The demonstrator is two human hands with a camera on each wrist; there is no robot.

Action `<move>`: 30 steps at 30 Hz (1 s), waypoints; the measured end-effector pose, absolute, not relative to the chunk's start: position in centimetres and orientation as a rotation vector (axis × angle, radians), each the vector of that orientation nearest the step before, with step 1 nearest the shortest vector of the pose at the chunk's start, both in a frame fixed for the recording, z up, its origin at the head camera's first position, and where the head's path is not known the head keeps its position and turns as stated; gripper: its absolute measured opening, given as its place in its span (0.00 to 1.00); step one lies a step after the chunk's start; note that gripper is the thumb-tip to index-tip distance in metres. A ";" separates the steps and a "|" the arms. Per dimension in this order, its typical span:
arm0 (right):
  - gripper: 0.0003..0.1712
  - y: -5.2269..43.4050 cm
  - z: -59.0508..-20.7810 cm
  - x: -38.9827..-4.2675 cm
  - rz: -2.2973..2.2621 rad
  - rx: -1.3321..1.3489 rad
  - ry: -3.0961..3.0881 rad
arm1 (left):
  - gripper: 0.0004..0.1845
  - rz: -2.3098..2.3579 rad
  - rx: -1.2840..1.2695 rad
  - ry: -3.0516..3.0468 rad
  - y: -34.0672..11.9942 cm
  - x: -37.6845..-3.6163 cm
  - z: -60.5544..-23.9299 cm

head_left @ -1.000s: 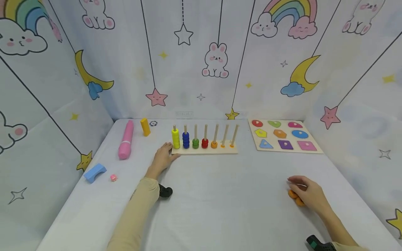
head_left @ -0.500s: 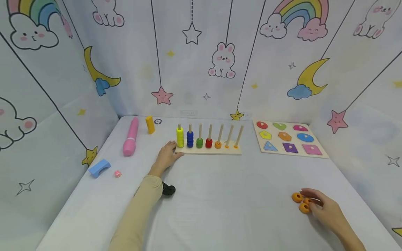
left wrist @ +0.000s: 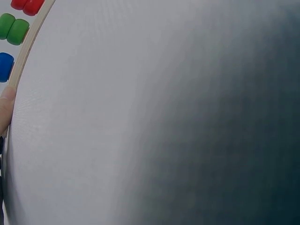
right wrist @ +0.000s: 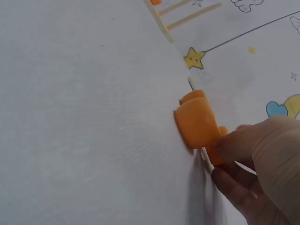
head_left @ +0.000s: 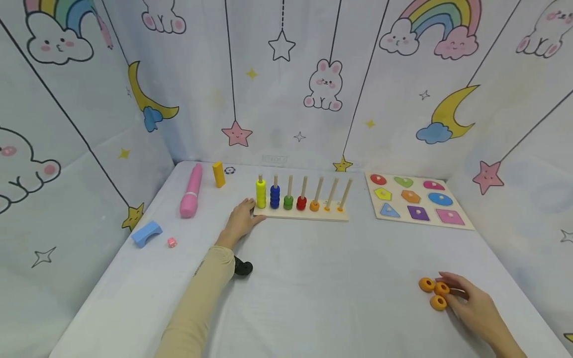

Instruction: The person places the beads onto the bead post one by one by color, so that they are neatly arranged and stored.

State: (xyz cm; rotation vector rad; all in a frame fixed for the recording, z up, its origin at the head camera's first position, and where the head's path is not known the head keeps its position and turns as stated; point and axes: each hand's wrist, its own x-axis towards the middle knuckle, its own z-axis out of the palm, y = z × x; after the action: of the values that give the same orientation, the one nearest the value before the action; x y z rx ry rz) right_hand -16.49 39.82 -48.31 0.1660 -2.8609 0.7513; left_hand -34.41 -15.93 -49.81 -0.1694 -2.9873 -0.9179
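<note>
Right now, by label:

Landmark: the peg board (head_left: 301,214), a wooden base with seven upright pegs, at the far middle of the table (head_left: 313,298).

Orange rings: three orange rings (head_left: 433,292) lie flat on the table, well apart from the peg board, toward the near right. They sit close together, two side by side and one nearer the person.

Right hand: the right hand (head_left: 474,308) rests just right of the rings. Its fingers (right wrist: 236,140) are curled, and the fingertips touch the ring nearest them; in the right wrist view that ring sits between a fingertip and the fingers below it. The other two rings lie just beyond the fingertips, on the side toward the peg board.

Left hand: the left hand (head_left: 239,221) lies at the left end of the peg board, fingers fairly straight, a fingertip (left wrist: 5,110) against the base edge. It holds nothing.

On the pegs: stacked yellow, blue, green, red beads, then one orange ring.

Right of the peg board: a shape puzzle (head_left: 416,201).

Left of the peg board: a pink roller (head_left: 191,191), a yellow block (head_left: 218,174), a blue arch block (head_left: 146,233).
</note>
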 end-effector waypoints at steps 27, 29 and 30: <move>0.22 18.5 -40.6 -34.4 1.126 0.860 -2.366 | 0.38 -0.922 -0.185 -2.988 -16.0 -33.8 -49.5; 0.21 17.4 -40.0 -35.4 1.107 0.849 -2.345 | 0.38 -0.922 -0.184 -2.985 -15.9 -33.9 -49.4; 0.21 17.0 -39.8 -35.9 1.104 0.838 -2.338 | 0.38 -0.918 -0.188 -2.983 -15.8 -33.9 -49.3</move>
State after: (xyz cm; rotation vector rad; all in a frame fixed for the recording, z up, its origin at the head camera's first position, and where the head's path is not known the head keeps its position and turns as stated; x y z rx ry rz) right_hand -35.86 16.95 -39.81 0.8378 -2.3382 1.1040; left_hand -33.91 -15.84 -49.34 -0.1877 -2.9832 -0.9178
